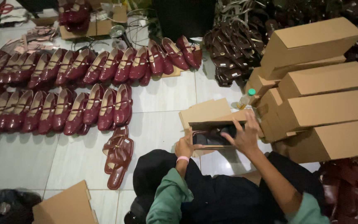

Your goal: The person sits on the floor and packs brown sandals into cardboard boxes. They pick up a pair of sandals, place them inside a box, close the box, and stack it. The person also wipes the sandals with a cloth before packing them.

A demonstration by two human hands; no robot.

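My left hand (185, 148) grips the near left corner of an open brown cardboard shoe box (212, 117) that sits on the white tiled floor in front of my lap. My right hand (245, 135) rests on the box's right side, fingers over the opening. Dark glossy shoes (212, 136) lie inside the box. A pink band circles my left wrist, and both sleeves are green.
Two long rows of dark red flat shoes (63, 110) cover the floor at the left. A loose pair (119, 155) lies near my knee. Closed cardboard boxes (324, 103) are stacked at the right, with a small bottle (246, 98) beside them. Flat cardboard (65, 206) lies at the bottom left.
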